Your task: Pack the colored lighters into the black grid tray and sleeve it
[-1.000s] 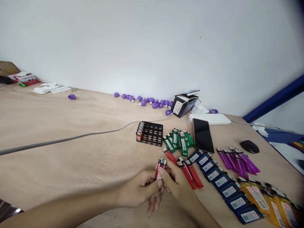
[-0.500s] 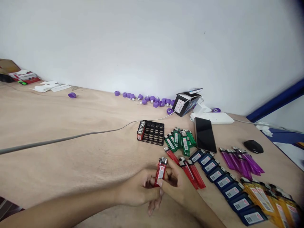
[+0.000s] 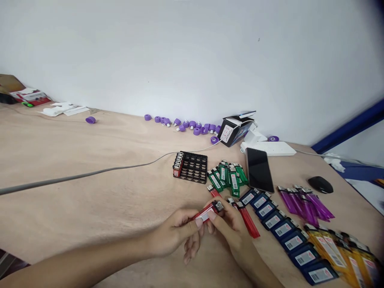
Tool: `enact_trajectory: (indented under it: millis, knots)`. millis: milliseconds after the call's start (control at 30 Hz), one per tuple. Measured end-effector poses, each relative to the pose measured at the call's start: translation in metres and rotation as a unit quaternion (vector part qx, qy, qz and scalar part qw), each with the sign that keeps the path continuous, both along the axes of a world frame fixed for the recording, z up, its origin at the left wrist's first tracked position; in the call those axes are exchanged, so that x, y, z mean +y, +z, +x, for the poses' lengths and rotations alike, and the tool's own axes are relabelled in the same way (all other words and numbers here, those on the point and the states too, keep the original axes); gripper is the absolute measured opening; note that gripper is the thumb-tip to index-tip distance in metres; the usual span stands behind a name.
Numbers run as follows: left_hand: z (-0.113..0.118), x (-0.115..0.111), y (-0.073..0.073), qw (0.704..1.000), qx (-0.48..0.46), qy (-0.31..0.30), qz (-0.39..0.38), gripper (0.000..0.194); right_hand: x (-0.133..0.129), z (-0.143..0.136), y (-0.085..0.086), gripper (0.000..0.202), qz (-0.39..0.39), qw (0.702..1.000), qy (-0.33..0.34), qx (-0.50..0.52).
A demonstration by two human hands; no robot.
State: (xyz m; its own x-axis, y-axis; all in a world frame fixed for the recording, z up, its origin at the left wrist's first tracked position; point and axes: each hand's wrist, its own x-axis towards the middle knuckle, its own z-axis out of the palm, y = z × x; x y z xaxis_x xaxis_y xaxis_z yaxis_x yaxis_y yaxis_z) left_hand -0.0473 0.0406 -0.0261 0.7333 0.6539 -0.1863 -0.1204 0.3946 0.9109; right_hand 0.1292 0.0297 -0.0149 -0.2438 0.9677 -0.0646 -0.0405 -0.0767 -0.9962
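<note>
Between my two hands, a red lighter (image 3: 205,213) lies tilted, its metal top to the upper right and its white label facing up. My left hand (image 3: 177,232) pinches the lower end. My right hand (image 3: 229,228) grips it nearer the top, thumb on the label. Other red lighters (image 3: 248,220) lie just beyond and beside my right hand, which partly covers them. Farther off stands a black slotted tray (image 3: 196,167); its left column holds several upright red lighters (image 3: 177,168).
Right of the tray lie green lighters (image 3: 234,182) and a phone (image 3: 259,170). Blue lighters (image 3: 282,229) form a diagonal row, with purple lighters (image 3: 304,204), yellow lighters (image 3: 333,252) and a mouse (image 3: 320,184) beyond. A grey cable (image 3: 99,172) crosses the table. Purple caps (image 3: 192,125) line the wall.
The red lighter has turned from nearly upright to a slant, its top swinging to the right. Both hands have shifted their hold, the left thumb now lying on the label.
</note>
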Motion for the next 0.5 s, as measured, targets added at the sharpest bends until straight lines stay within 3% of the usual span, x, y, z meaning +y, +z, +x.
enact_trajectory:
  millis: [167, 267, 333, 433, 500]
  knots:
    - [-0.002, -0.001, 0.001, 0.999, 0.027, 0.026, 0.039, 0.046, 0.0, 0.002, -0.002, 0.026, 0.031, 0.998, -0.042, -0.022]
    - [-0.008, 0.001, 0.0, 0.982, 0.067, 0.1, 0.144, 0.044, 0.001, 0.002, -0.003, 0.028, 0.053, 0.995, -0.084, -0.017]
    - [-0.016, 0.01, 0.0, 0.931, 0.111, 0.218, 0.273, 0.035, 0.003, 0.004, -0.004, 0.027, 0.056, 0.992, -0.115, -0.003]
    - [-0.031, 0.037, 0.0, 0.79, 0.147, 0.385, 0.455, 0.012, 0.01, 0.012, -0.004, 0.027, 0.042, 0.988, -0.147, 0.012]
    - [-0.041, 0.06, -0.002, 0.737, 0.173, 0.388, 0.526, 0.037, 0.018, 0.019, -0.001, 0.029, 0.041, 0.984, -0.175, 0.001]
